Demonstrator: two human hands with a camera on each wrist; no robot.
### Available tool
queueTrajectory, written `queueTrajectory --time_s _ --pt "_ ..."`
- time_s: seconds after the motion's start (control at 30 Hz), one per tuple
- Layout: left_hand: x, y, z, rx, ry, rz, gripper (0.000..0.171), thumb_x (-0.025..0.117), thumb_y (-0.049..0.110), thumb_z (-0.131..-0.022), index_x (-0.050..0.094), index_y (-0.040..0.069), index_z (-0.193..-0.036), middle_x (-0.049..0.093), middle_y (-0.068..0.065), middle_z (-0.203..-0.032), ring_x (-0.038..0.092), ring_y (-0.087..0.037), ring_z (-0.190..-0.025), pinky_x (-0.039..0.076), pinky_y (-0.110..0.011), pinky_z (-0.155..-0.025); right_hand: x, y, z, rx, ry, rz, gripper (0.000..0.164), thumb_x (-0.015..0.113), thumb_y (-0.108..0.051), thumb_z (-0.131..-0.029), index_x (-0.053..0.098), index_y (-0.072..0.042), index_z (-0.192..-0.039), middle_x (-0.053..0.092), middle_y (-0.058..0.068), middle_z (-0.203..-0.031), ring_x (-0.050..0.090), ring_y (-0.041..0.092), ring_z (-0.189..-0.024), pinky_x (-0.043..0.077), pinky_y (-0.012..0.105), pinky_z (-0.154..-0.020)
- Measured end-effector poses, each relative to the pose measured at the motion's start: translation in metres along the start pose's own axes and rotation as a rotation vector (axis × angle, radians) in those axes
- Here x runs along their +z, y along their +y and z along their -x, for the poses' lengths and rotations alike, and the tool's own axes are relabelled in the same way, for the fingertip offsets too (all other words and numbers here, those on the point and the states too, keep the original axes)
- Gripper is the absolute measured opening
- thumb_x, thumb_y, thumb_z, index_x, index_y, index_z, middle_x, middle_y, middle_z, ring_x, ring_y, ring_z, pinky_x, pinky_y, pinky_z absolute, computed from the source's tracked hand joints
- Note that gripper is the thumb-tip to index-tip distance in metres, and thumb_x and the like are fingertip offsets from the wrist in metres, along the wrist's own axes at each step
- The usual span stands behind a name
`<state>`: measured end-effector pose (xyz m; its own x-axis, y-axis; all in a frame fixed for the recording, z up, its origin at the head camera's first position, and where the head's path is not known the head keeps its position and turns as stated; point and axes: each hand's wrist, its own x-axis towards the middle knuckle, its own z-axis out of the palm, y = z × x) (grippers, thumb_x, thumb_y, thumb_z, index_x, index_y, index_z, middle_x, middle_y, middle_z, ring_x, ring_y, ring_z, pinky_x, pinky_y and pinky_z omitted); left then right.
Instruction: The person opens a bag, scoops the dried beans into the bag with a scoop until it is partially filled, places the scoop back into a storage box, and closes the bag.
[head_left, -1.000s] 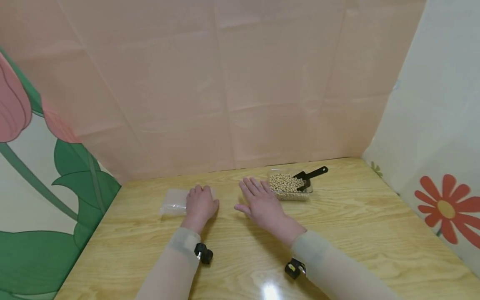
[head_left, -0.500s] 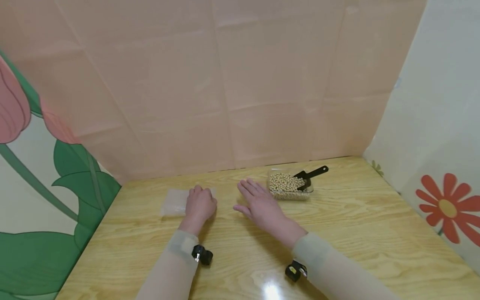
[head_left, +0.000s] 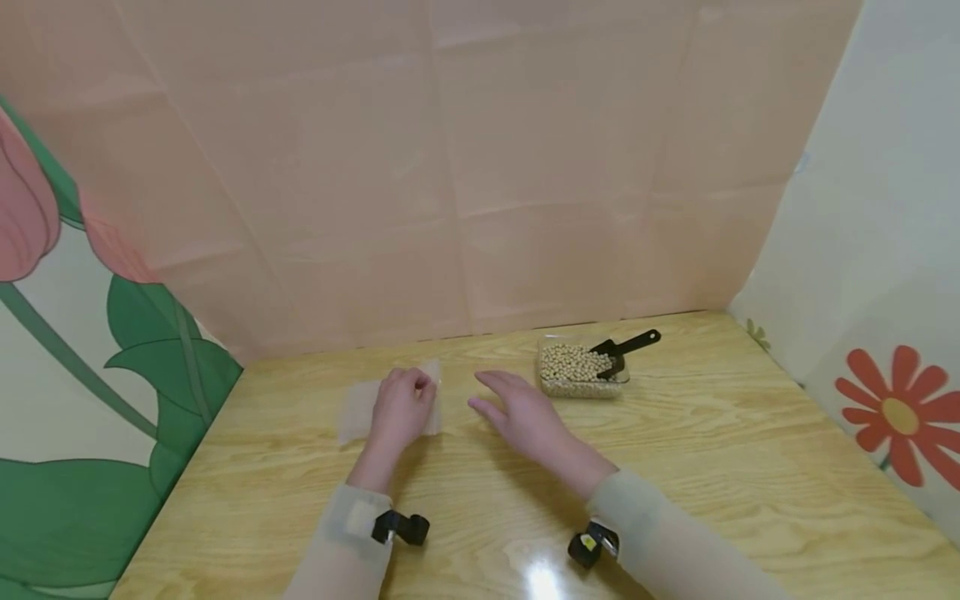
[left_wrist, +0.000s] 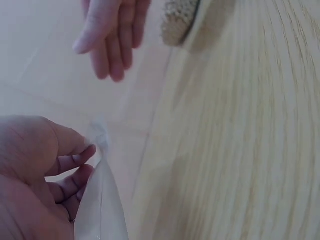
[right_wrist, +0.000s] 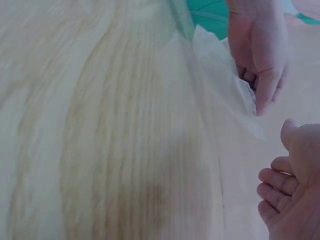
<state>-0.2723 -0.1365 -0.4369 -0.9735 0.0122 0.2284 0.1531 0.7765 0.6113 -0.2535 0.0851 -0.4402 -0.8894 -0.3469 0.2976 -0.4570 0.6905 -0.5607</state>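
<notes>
A clear plastic bag (head_left: 358, 412) hangs from my left hand (head_left: 401, 408), which pinches its edge between thumb and fingertips. In the left wrist view the bag (left_wrist: 102, 205) drops down from that pinch, and it looks flat. To the right, my right hand (head_left: 525, 414) hovers over the table, fingers extended and thumb held apart, touching nothing. Just beyond it stands a clear container (head_left: 583, 388) of pale round beans (head_left: 568, 363). A black scoop (head_left: 626, 344) leans in the beans, its handle pointing up and right.
The wooden table (head_left: 675, 467) spreads out below both arms. Behind it rises a pink sheet (head_left: 450, 208). A white wall with a red flower (head_left: 892, 417) borders the right side, and a painted green plant (head_left: 142, 317) the left.
My left hand has pinched the plastic bag and lifted it off the table. My right hand stays in nearly the same place, turned slightly onto its side.
</notes>
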Motion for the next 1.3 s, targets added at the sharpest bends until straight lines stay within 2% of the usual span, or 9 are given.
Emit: queueTrajectory --time_s 0.33,0.43,0.47,0.67,0.7,0.8,1.07,1.3 --pt "-0.002 0.015 0.006 0.030 -0.010 0.123 0.012 0.068 0.013 -0.107 0.075 0.004 -0.104 0.064 -0.009 -0.102 0.058 -0.026 -0.095 0.050 -0.045 -0.085 0.003 -0.002 -0.005 0.151 -0.026 -0.275 0.049 0.059 -0.041 -0.115 0.065 -0.009 -0.152 0.065 0.011 -0.153 0.056 0.036 -0.146 0.042 0.056 -0.121" --pt "-0.002 0.018 0.007 0.053 0.004 0.147 0.011 0.068 0.011 -0.107 0.073 0.003 -0.102 0.064 -0.009 -0.100 0.058 -0.026 -0.094 0.050 -0.046 -0.084 0.005 -0.002 -0.008 0.181 -0.018 -0.351 0.047 0.058 -0.040 -0.115 0.068 -0.009 -0.149 0.069 0.010 -0.148 0.061 0.035 -0.141 0.046 0.055 -0.118" --pt "0.000 0.014 0.006 0.081 0.014 0.157 0.012 0.067 0.014 -0.108 0.073 0.004 -0.102 0.064 -0.009 -0.100 0.058 -0.025 -0.093 0.050 -0.044 -0.083 0.006 -0.002 -0.008 0.189 -0.017 -0.372 0.046 0.058 -0.040 -0.116 0.069 -0.008 -0.148 0.070 0.010 -0.146 0.062 0.035 -0.139 0.047 0.055 -0.117" --pt "0.001 0.017 0.007 0.108 0.018 0.168 0.011 0.066 0.012 -0.107 0.071 0.004 -0.102 0.064 -0.008 -0.098 0.059 -0.025 -0.092 0.052 -0.046 -0.085 0.007 -0.003 -0.012 0.222 -0.027 -0.488 0.043 0.057 -0.035 -0.116 0.071 -0.004 -0.143 0.077 0.011 -0.132 0.067 0.035 -0.133 0.049 0.057 -0.114" --pt "-0.001 0.022 0.009 0.089 0.009 0.165 0.009 0.066 0.009 -0.107 0.071 0.003 -0.102 0.065 -0.008 -0.098 0.060 -0.026 -0.093 0.052 -0.048 -0.086 0.007 -0.004 -0.012 0.228 -0.029 -0.507 0.043 0.057 -0.035 -0.116 0.071 -0.004 -0.142 0.077 0.010 -0.130 0.067 0.035 -0.132 0.049 0.057 -0.113" --pt "0.001 0.023 0.010 0.091 0.000 0.163 0.010 0.065 0.010 -0.108 0.071 0.003 -0.103 0.065 -0.008 -0.099 0.060 -0.026 -0.094 0.052 -0.047 -0.087 0.008 -0.005 -0.013 0.253 -0.030 -0.550 0.042 0.057 -0.036 -0.116 0.073 -0.005 -0.140 0.078 0.009 -0.126 0.068 0.034 -0.130 0.049 0.058 -0.113" --pt "0.005 0.026 0.011 0.104 -0.011 0.175 0.011 0.065 0.011 -0.109 0.071 0.005 -0.102 0.066 -0.006 -0.096 0.060 -0.022 -0.089 0.053 -0.043 -0.082 0.011 -0.006 -0.015 0.316 -0.013 -0.675 0.037 0.059 -0.032 -0.116 0.075 -0.005 -0.135 0.079 0.009 -0.121 0.068 0.034 -0.126 0.048 0.058 -0.113" --pt "0.006 0.029 0.013 0.125 -0.009 0.172 0.011 0.067 0.011 -0.109 0.072 0.006 -0.101 0.068 -0.005 -0.096 0.060 -0.021 -0.088 0.053 -0.042 -0.082 0.017 -0.002 -0.016 0.340 0.004 -0.781 0.036 0.059 -0.026 -0.116 0.074 0.001 -0.133 0.079 0.015 -0.119 0.071 0.036 -0.123 0.048 0.056 -0.114"
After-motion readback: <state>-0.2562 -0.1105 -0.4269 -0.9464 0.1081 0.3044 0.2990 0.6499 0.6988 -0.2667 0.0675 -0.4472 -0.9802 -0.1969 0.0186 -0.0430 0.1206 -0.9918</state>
